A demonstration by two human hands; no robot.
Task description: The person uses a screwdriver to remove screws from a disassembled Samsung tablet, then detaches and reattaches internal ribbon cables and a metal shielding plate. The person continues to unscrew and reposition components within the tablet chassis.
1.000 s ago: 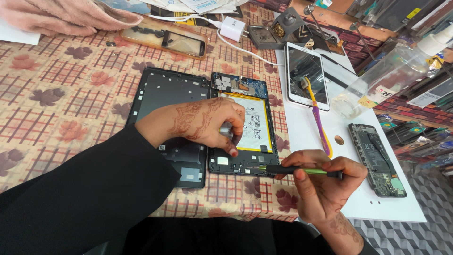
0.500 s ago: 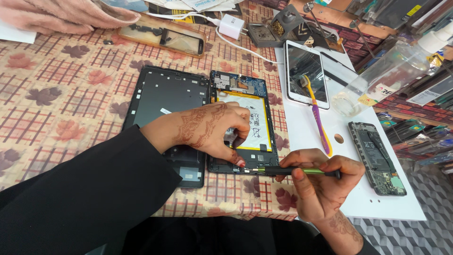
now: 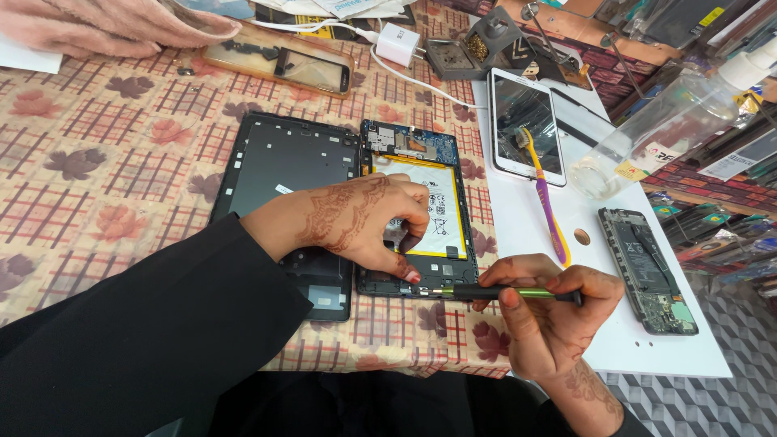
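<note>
Screwdriving at the opened black tablet (image 3: 417,210) with blue circuit board, lying on the leaf-patterned tablecloth (image 3: 105,170).
Left hand (image 3: 356,222) pressed, fingers spread, on its white battery; right hand (image 3: 550,311) gripped a slim green-and-black screwdriver (image 3: 506,292), tip at the lower edge, needing steady alignment.

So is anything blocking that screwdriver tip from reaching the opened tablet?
Nothing visible. The screwdriver in the right hand points at the opened tablet's lower edge, beside the left hand fingers pressing there.

A white-framed phone's dark screen (image 3: 526,121) is lying face up beside a clear bottle's white-and-red label (image 3: 647,158), right of the opened tablet
</note>
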